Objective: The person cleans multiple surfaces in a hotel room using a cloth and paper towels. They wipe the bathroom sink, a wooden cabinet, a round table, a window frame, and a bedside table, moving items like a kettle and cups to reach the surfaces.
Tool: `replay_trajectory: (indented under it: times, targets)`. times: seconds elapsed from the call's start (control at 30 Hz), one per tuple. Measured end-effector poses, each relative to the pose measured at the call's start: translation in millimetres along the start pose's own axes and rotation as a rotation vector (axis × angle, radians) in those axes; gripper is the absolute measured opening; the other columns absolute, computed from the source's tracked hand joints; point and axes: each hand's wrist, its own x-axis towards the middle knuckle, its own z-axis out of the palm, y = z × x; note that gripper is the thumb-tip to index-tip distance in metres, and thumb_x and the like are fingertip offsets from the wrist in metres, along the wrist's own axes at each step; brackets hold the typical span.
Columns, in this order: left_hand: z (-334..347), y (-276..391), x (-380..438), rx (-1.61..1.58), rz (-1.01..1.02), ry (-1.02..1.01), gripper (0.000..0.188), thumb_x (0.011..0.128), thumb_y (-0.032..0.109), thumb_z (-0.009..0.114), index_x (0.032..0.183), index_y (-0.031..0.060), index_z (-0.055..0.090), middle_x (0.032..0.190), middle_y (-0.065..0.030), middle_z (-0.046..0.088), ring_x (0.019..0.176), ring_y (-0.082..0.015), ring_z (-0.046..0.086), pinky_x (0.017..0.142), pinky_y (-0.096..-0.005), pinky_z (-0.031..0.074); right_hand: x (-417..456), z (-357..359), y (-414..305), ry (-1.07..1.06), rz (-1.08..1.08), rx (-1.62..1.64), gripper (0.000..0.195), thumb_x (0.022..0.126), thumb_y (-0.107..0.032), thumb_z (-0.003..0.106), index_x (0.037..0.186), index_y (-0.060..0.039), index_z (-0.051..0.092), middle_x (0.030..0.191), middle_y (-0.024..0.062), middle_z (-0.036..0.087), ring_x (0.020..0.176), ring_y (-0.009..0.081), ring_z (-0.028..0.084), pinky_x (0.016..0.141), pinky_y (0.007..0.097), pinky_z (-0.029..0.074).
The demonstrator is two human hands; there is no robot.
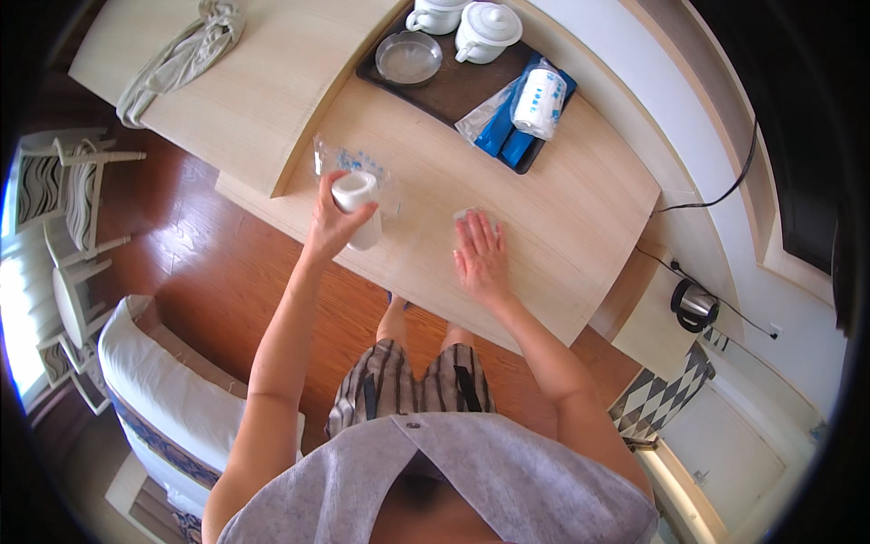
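Observation:
My left hand (329,221) is wrapped around a white paper roll (355,193) above the near edge of the pale wooden desk. A loose white end of the paper hangs below the roll. Just behind it lies a crumpled clear plastic wrapper (360,161) with blue print. To the right, my right hand (481,257) lies flat, palm down, on a thin white piece of tissue (465,214) against the desktop (421,272). Most of that tissue is hidden under the fingers.
On a dark tray (435,92) stand lidded white mugs (486,34), a glass ashtray (408,58), blue packets (499,136) and a wrapped roll (540,102). A grey cloth (180,64) drapes over the raised desktop. A kettle (694,304) stands at right, a bed (170,381) at lower left.

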Motion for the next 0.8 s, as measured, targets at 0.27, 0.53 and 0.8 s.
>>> replay_trajectory:
  times: [0.27,0.53,0.8]
  targets:
    - [8.3,25.2,51.6,-0.154,0.181,0.184,0.068,0.069,0.008,0.077,0.125,0.0041,0.039,0.112,-0.0106,0.052,0.101,-0.0203,0.054,0.085,-0.0314,0.048,-15.9,-29.5,87.3,0.127,0.123,-0.111,0.052,0.085,-0.013,0.052,0.136,-0.0094,0.039,0.142,0.0135,0.034,0.132,0.0302,0.031,0.107,0.0553,0.019]
    - [34.4,1.0,39.6,0.139,0.383,0.400,0.076,0.063,0.004,0.081,0.127,0.0056,0.039,0.123,-0.0093,0.038,0.116,-0.0234,0.041,0.101,-0.0360,0.034,151.0,-62.4,207.8,0.402,0.182,-0.351,0.041,0.082,-0.015,0.053,0.122,-0.0054,0.052,0.129,0.0078,0.049,0.119,0.0273,0.042,0.100,0.0490,0.030]
    - [41.4,8.3,12.8,0.017,0.254,0.396,0.075,0.067,0.001,0.077,0.129,0.0061,0.036,0.127,-0.0091,0.036,0.119,-0.0220,0.038,0.102,-0.0370,0.034,15.4,-80.1,336.6,0.570,0.670,-0.190,0.041,0.084,-0.017,0.050,0.125,-0.0114,0.049,0.126,0.0130,0.050,0.122,0.0274,0.041,0.101,0.0497,0.030]
